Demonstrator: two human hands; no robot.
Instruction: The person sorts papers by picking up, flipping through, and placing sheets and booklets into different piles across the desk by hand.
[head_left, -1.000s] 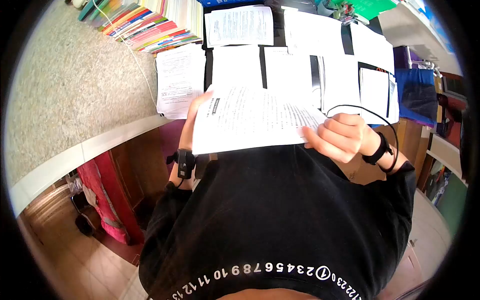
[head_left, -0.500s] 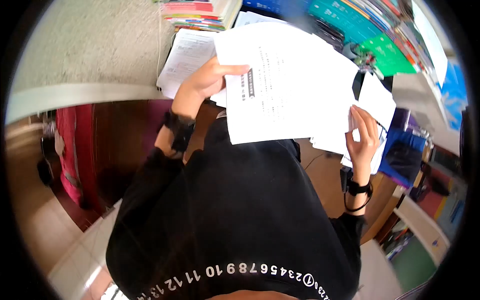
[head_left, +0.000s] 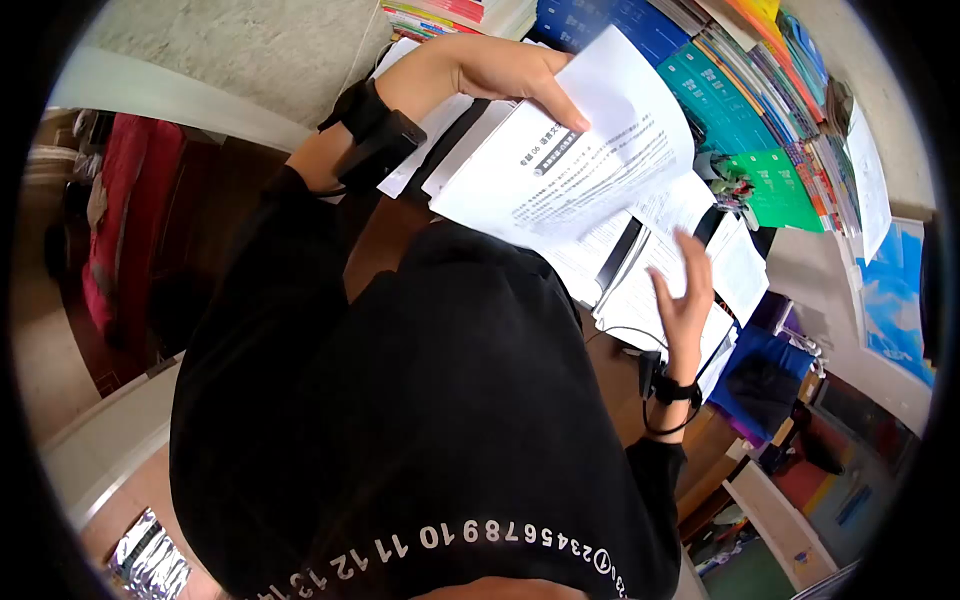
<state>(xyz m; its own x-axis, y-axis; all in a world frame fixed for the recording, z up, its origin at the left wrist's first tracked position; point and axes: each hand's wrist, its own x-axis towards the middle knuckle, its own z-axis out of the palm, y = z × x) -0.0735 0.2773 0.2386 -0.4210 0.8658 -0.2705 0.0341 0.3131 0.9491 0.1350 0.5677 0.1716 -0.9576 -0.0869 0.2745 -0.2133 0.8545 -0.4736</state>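
My left hand [head_left: 510, 75] grips a printed white sheet [head_left: 600, 150] at its upper left edge, thumb on top and fingers behind. The sheet is raised, curved and tilted over the desk. My right hand [head_left: 688, 300] has its fingers apart, just beyond the sheet's lower right side, and holds nothing. Beneath it lie stacks of paper [head_left: 650, 290]. More white papers [head_left: 738, 268] lie farther right. Dark bands with cables are on both wrists.
Books [head_left: 470, 15] are stacked at the top. Teal books [head_left: 715, 95], a green book [head_left: 775, 190] and a small plant [head_left: 735, 187] stand along the back. A blue cloth container [head_left: 760, 380] is at the right. Red fabric [head_left: 130, 220] hangs at the left.
The view has turned. My right hand has let go of the sheet and its fingers have spread. My left hand has moved up and right with the sheet, which now bends and tilts.
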